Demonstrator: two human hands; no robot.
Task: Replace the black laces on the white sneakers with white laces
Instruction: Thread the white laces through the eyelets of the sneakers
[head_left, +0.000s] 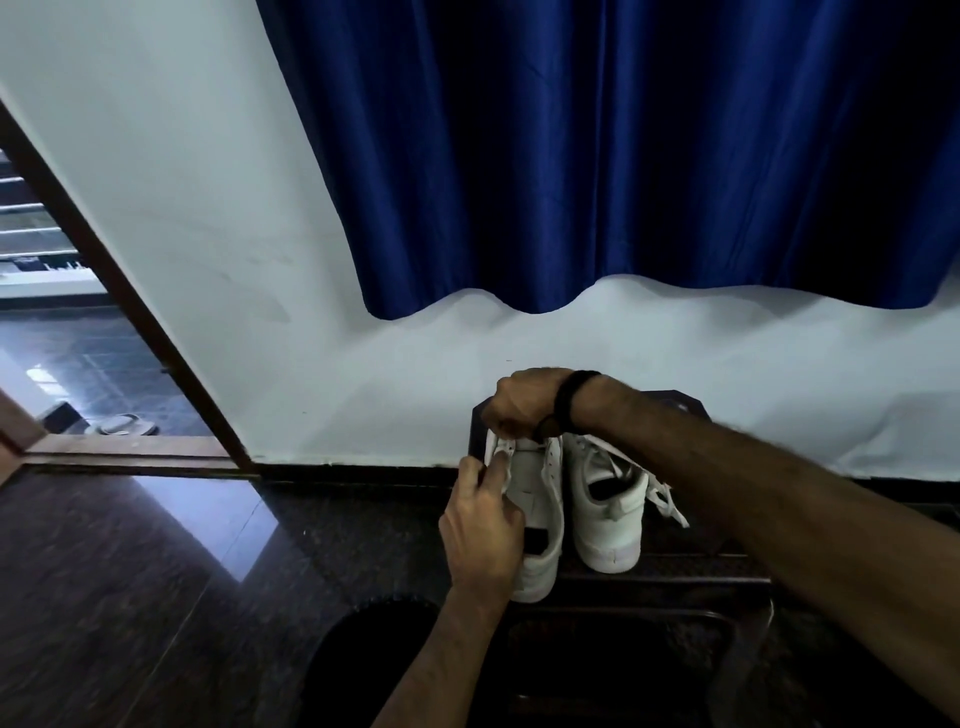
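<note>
Two white sneakers stand side by side on a dark stool (691, 566), heels toward me. The right sneaker (608, 514) carries a white lace (667, 501) whose loose ends hang off its right side. My left hand (483, 530) grips the left sneaker (537, 499) along its left side, with the fingers pinching at the eyelet edge. My right hand (524, 402), a black band on its wrist, reaches over the toe end and pinches a white lace end at the front eyelets. No black lace is visible.
A pale wall with a blue curtain (597, 156) rises just behind the stool. An open doorway (78, 364) with a wooden frame lies to the left, sandals on its floor. Dark glossy floor (156, 571) spreads to the left. A dark round object (374, 660) sits below the stool.
</note>
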